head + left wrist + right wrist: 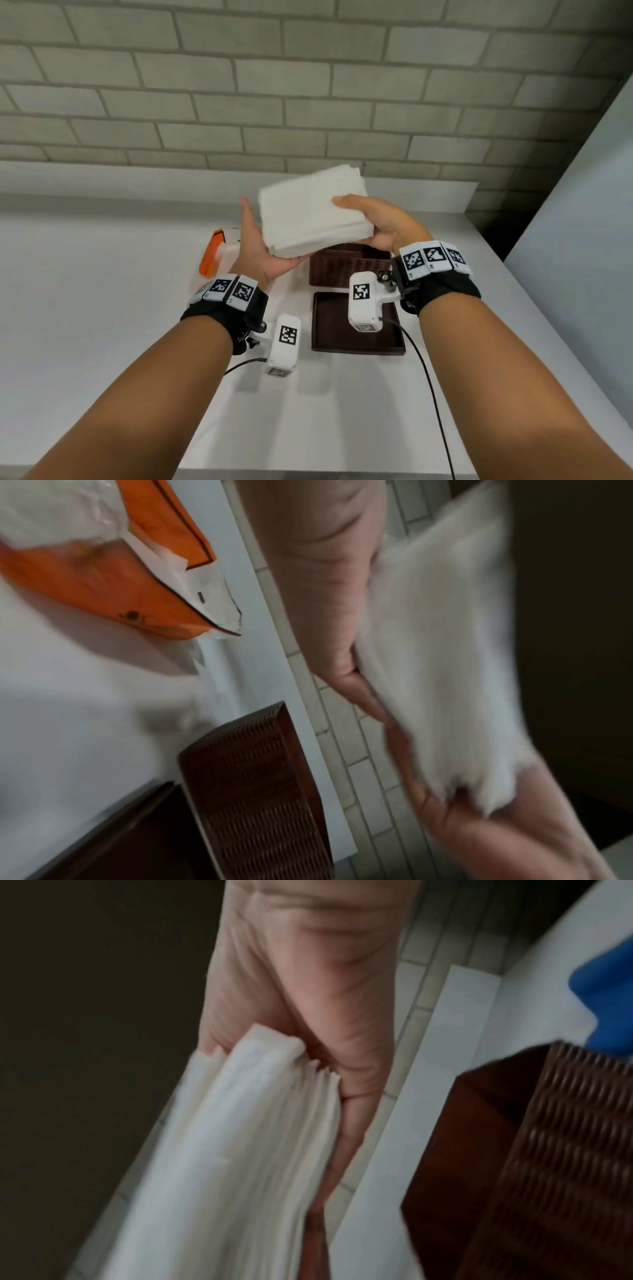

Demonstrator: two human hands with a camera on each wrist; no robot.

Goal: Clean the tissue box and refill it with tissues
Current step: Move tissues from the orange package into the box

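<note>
Both hands hold a thick white stack of folded tissues at the frame's centre, above the white counter. The left hand cups its lower left edge with fingers extended; the right hand grips its right side, thumb on top. Below it stands the open brown woven tissue box, its flat brown lid just beneath. An orange-and-clear plastic wrapper lies left.
</note>
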